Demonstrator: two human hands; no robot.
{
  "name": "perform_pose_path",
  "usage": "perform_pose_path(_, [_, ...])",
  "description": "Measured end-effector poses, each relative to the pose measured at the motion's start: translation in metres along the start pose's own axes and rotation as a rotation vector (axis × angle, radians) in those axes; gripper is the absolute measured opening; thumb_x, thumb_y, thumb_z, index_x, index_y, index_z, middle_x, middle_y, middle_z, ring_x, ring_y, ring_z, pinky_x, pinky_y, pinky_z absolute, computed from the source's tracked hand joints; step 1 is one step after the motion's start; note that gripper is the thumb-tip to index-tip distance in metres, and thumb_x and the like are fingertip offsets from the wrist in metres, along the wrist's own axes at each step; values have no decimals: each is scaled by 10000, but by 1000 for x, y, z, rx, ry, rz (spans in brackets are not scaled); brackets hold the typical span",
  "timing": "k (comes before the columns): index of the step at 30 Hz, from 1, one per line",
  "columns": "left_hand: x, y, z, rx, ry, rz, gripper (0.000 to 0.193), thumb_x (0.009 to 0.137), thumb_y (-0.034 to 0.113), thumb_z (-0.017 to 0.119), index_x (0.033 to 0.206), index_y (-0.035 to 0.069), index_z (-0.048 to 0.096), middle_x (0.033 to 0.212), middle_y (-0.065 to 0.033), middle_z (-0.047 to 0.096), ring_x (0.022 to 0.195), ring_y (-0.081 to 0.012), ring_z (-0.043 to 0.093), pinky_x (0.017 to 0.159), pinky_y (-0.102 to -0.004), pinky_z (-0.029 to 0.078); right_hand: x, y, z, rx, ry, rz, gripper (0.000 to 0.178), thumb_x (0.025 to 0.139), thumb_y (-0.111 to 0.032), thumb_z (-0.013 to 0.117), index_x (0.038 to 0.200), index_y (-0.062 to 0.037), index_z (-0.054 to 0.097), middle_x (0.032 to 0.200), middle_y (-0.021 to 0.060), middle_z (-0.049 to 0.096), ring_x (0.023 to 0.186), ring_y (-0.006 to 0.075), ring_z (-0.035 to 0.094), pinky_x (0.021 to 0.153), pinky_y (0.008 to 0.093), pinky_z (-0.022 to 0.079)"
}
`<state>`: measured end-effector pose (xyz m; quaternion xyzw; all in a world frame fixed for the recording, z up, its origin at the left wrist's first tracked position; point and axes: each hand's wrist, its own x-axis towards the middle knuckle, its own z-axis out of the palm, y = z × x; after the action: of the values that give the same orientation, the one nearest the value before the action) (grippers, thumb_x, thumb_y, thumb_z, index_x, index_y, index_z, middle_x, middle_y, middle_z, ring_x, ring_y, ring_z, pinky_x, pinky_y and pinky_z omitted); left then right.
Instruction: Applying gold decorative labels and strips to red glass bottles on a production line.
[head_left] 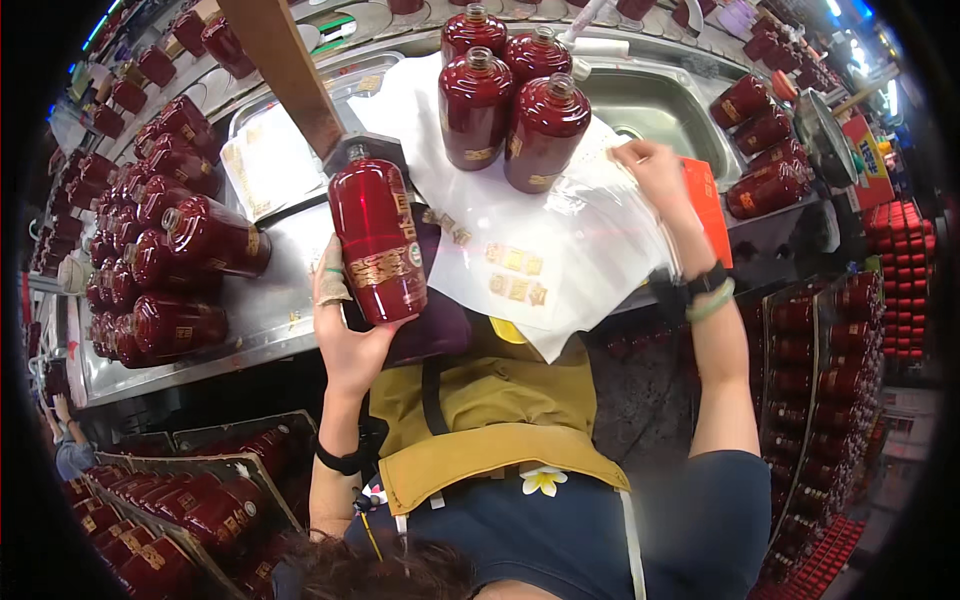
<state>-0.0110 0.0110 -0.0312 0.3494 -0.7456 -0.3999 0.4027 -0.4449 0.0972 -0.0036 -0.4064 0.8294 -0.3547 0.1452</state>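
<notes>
Fingers [335,290] of left hand [345,330] curled around red bottle [377,240].

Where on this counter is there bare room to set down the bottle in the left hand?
Bare steel shows between the lying bottles and the held bottle. The sink beyond the right hand looks empty. The sticker sheets and four upright bottles crowd the middle.

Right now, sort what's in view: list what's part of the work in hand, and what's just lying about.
In hand:
- red bottle, gripped by left hand
- white sheet of gold stickers, touched by right hand

Lying about:
- four upright red bottles
- bottles lying on the left counter
- sink basin
- orange card
</notes>
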Motion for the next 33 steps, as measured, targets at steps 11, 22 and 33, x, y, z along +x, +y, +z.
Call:
perform_pose_path(11, [4,0,1,168,18,28,1063,636,79,959,1544,-30,416,1401,-127,578,1254,-232,597,1070,-350,471,93,122,-36,-343,-132,133,390,861,-370,738,996,-8,792,935,217,762,894,346,745,854,422,558])
perform_pose_path(22, [-1,3,1,110,8,-47,1041,686,70,932,1554,-64,373,1414,-159,578,1255,-226,602,1064,-363,499,94,109,-33,-358,-250,321,449,920,-416,656,1016,4,781,947,232,765,905,356,748,838,440,553])
perform_pose_path(33, [-2,-1,3,27,114,-43,970,603,103,977,1455,-62,544,1362,-191,663,1222,-236,646,1064,-359,486,-32,5,-16,-2,203,-191,220,1022,-194,638,1033,-4,749,877,77,737,740,135,644,716,285,494])
